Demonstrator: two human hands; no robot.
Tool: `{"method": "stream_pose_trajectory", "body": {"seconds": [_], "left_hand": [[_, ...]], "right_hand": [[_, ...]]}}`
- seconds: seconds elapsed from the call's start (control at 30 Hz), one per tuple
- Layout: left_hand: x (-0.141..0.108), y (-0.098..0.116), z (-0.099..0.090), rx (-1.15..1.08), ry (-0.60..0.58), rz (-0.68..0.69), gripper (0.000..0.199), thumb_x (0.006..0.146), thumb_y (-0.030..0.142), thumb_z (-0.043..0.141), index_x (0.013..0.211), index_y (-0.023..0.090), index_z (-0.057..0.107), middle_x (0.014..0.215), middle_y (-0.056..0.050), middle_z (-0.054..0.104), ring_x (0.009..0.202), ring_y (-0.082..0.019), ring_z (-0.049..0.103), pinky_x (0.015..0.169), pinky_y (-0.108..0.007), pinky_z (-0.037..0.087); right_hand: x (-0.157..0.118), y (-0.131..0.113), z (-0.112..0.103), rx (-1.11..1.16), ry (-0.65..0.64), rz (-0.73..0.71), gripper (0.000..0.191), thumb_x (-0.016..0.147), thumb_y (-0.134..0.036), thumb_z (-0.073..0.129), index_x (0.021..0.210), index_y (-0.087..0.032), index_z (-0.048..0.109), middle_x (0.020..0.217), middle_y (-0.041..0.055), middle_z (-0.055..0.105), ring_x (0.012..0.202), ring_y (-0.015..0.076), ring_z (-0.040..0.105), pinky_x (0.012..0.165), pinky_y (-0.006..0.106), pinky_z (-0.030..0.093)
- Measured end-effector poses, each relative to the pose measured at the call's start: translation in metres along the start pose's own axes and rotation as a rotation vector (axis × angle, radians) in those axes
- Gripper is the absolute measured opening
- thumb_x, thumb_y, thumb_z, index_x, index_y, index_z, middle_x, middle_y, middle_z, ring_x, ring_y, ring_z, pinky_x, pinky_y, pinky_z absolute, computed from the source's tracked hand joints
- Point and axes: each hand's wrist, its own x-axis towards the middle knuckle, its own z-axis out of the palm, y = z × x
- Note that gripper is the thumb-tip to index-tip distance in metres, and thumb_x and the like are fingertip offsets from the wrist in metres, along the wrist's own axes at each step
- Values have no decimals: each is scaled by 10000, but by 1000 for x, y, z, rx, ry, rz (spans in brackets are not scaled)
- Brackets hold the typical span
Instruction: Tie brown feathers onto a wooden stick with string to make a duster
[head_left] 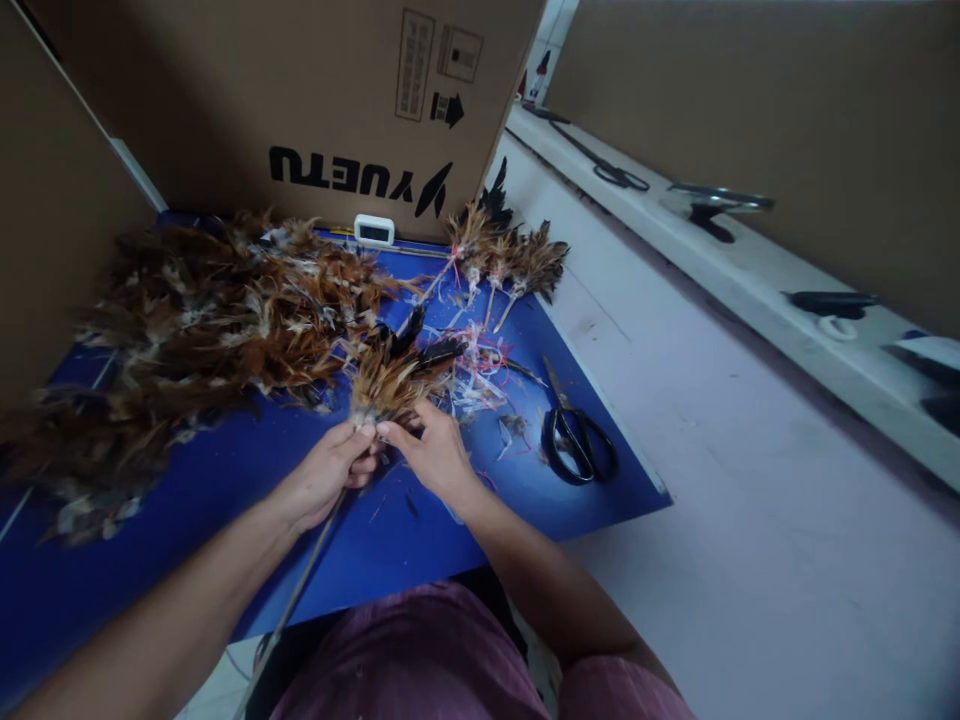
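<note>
My left hand [330, 475] is closed around a feather duster [394, 380] where its brown and black feathers meet the stick. The thin stick [306, 578] runs down past the table edge toward my lap. Against the base of the feathers, the thumb and fingers of my right hand [436, 450] pinch together; whatever thread or quill lies between them is hidden. Black-handled scissors [577, 440] lie spread to the right of my hands. Just beyond the duster is a tangle of red and white plastic strings [480, 375].
A large heap of loose brown feathers [247, 300] covers the left of the blue table [217, 490]. Several tied feather bunches on sticks [517, 262] lie at the back right. A cardboard box [225, 100] stands behind a small white digital display [373, 231]. More scissors [621, 177] rest on the ledge.
</note>
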Motion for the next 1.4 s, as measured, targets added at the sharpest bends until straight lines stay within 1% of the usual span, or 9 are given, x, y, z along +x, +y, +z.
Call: {"method": "stream_pose_trajectory", "body": {"seconds": [0.13,0.2,0.27,0.37,0.43,0.67,0.83,1.17,1.4], "left_hand": [[-1,1,1,5,22,5,356,721,453,662,749,136,503,662,44,425,466,-15,301,394,-132,196],[-2,1,1,7,23,12,361,712,458,668,733,139,501,640,47,423,463,-19,300,393,-136,198],[-2,2,1,10,23,19,366,702,461,675,724,141,499,602,52,416,459,-23,296,393,-137,198],[-2,3,1,15,27,17,378,688,468,685,712,141,496,564,59,399,456,-27,291,391,-139,192],[-2,3,2,18,24,12,385,689,473,683,705,137,496,559,63,382,454,-25,284,389,-140,186],[-2,2,0,16,-1,35,330,741,433,650,756,131,518,683,34,440,472,-16,304,389,-139,186],[-1,2,0,24,1,16,349,729,449,655,723,132,510,639,46,410,462,-18,290,389,-140,182],[0,1,-1,33,-20,-9,350,755,448,627,700,130,489,575,67,339,451,-18,241,392,-141,164],[0,2,1,33,-31,2,374,734,463,642,709,133,469,612,61,362,456,-13,253,392,-141,167]], "right_hand": [[-3,2,3,96,-40,41,203,792,-366,594,821,-165,600,774,28,678,704,139,621,656,258,470],[-3,3,4,196,-94,59,220,787,-377,596,841,-164,597,784,32,674,712,141,627,659,261,479],[-2,4,4,319,-171,103,230,756,-366,625,860,-164,586,757,18,652,637,129,614,599,252,480],[-1,4,1,388,-261,137,157,729,-289,637,796,-155,590,672,-11,607,508,91,537,515,226,439],[1,4,-1,363,-282,123,93,733,-231,617,770,-145,608,652,-11,607,535,89,533,548,223,436],[4,12,-3,185,-225,54,153,787,-213,538,741,-125,654,708,19,657,660,115,572,660,246,441],[4,14,-5,182,-243,40,150,779,-216,558,827,-139,678,796,34,699,738,133,625,719,263,471],[3,16,-7,119,-234,50,174,756,-276,614,819,-142,706,764,41,706,687,140,627,667,262,476],[0,16,-10,105,-241,31,181,781,-287,584,819,-151,697,766,32,697,695,131,614,669,249,461]]}}
